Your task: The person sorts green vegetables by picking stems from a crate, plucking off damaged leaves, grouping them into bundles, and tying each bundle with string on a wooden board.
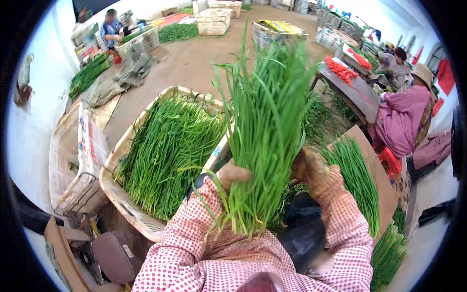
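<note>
A large bunch of garlic chives (262,126) stands upright in front of my chest, leaves up and pale cut ends down. My left hand (234,175), in a tan glove, is closed round the lower left side of the stalks. On the bunch's right side is my gloved right hand (314,170), soiled brown; its fingers are blurred and partly behind leaves, so their grip is unclear. To the left, a white plastic crate (109,182) holds many loose chives (170,151). More chives (357,180) lie on a brown board (372,168) at my right.
An empty-looking white crate (65,160) and a brown padded seat (114,255) are at the left. A low table (352,92) bears red ties (340,70). Co-workers sit at the right, one in a purple top (401,117), and another (111,31) sits at the far left.
</note>
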`<act>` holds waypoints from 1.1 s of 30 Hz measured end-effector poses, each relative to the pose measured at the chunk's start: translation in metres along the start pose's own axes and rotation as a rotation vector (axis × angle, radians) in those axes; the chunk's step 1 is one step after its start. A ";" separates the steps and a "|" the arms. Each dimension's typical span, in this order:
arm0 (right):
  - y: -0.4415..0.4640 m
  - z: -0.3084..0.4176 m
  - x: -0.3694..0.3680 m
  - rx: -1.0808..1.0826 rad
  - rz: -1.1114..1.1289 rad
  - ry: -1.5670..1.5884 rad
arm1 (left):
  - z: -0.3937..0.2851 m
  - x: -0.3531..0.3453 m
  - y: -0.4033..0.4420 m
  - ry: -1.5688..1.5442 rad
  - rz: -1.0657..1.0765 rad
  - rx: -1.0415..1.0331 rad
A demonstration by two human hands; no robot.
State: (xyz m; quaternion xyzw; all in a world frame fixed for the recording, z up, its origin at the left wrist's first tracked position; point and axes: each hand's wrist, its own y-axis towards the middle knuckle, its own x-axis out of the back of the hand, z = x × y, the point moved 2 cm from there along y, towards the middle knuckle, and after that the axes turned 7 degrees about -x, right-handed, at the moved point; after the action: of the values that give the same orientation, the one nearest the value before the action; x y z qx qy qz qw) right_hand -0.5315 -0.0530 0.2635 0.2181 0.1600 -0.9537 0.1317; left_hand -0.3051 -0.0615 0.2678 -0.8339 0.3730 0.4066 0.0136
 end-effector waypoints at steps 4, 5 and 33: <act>0.006 0.015 -0.036 0.200 0.010 0.054 | 0.031 0.015 0.015 0.414 -0.027 -0.002; 0.009 0.021 -0.037 0.213 0.003 0.063 | 0.036 0.021 0.018 0.660 -0.083 -0.116; 0.065 0.003 0.072 0.494 0.532 0.657 | -0.107 0.054 0.034 2.522 0.277 1.461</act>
State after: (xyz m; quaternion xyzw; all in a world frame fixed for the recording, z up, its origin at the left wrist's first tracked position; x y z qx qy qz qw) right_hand -0.5748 -0.1269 0.2170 0.5654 -0.0992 -0.7772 0.2578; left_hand -0.2339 -0.1537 0.3119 -0.3952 0.3318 -0.8546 0.0576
